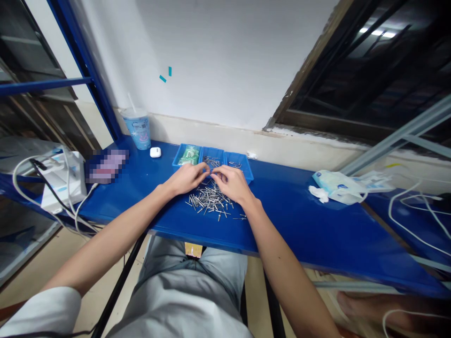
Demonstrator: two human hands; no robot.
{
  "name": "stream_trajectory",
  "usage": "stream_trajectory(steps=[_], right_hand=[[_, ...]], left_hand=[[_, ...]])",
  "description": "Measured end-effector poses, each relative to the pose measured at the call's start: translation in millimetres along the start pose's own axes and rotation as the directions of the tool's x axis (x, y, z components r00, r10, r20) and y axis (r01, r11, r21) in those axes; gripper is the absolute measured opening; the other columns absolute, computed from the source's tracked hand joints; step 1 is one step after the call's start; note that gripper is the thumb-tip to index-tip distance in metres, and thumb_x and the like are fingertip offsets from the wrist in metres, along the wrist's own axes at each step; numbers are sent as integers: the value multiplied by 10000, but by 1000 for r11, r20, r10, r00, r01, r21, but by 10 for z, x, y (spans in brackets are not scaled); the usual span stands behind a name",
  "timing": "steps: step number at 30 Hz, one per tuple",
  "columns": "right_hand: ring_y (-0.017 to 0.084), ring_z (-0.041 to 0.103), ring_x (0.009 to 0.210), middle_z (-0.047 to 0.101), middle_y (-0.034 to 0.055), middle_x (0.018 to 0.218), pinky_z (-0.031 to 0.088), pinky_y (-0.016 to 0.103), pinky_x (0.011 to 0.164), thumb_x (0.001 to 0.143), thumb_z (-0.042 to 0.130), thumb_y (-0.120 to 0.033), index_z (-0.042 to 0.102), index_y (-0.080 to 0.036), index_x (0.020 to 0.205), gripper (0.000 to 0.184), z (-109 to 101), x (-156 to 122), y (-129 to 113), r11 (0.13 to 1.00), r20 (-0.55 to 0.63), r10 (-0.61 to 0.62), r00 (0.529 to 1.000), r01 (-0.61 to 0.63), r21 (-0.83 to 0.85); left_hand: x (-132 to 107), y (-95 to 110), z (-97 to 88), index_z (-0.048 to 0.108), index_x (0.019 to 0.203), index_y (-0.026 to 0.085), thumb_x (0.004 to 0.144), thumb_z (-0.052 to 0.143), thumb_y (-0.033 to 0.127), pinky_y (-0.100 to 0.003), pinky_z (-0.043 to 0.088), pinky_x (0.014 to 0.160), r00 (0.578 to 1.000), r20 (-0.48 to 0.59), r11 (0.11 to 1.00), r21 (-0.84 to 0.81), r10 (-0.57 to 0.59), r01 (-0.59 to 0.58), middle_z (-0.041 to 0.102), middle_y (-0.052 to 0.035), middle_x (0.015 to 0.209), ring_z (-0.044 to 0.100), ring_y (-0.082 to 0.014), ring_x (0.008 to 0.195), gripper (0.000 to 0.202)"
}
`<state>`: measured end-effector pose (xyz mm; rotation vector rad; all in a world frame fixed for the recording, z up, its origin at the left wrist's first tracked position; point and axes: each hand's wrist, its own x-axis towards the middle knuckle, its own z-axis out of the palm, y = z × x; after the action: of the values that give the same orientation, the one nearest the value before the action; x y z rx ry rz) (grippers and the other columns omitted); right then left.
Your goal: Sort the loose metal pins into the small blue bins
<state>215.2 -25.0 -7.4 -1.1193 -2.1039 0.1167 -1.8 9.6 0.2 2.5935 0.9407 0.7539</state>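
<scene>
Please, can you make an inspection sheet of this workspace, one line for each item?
Surface: glossy blue bench top.
Job's things: loose metal rivets piled before a blue divided tray; more rivets in its middle and right compartments, a green packet in the left.
Clutter: plastic cup with straw, small white case, plastic packets, a blurred item.
Hands: left hand and right hand over the pile, fingertips close; anything held is unclear.
Cables: white cables by a white device; another white cable at right.
Surroundings: white wall, dark window.

place: small assembly workshop | desk: long blue desk (pixel 299 220) on blue metal frame (pixel 84 65) | parts: 3 blue trays (pixel 213 162), loose metal rivets (pixel 209 199)
</scene>
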Motion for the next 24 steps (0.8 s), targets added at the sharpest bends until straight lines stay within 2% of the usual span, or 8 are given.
stream_trajectory(steps=[3,9,14,19,24], right_hand=[[163,577,690,696,25,831,431,316,702,997,608,-298,754,-214,992,169,10,2,14,1000,19,2,1000,-2,-29],[205,656,827,754,63,967,464,341,776,1027,539,-261,745,-216,999,212,3,7,19,1000,25,-4,1000,4,-27],[222,667,854,752,63,956,457,342,785,1048,502,-285,710,-227,965,231,5,4,29,999,18,25,1000,-25,-22],[210,647,824,733,51,917,425,324,758,1056,499,-305,686,-225,929,240,2,-2,26,999,13,26,1000,-26,-27],[186,598,740,706,33,832,391,306,712,1056,515,-351,680,-224,869,279,0,-6,6,999,5,24,1000,-24,-25]], left_hand=[[-6,37,-17,646,1139,161,1060,447,352,-293,356,627,998,-57,1000,-21,-23,22,565,11,592,483,-147,531,287],[-11,69,-32,640,1150,174,1064,450,356,-286,386,659,990,-127,997,-59,-56,49,578,16,610,513,-141,551,277],[-9,46,-23,688,1155,184,1050,485,368,-287,399,656,994,-102,999,-24,-32,29,576,23,568,530,-147,546,294],[-3,6,-6,722,1161,170,1048,505,370,-294,404,661,999,-49,1000,-7,12,-13,670,-11,656,561,-144,564,317],[-9,14,2,712,1183,163,1054,508,387,-285,403,658,999,14,999,-6,44,-44,699,-20,706,578,-142,584,330]])
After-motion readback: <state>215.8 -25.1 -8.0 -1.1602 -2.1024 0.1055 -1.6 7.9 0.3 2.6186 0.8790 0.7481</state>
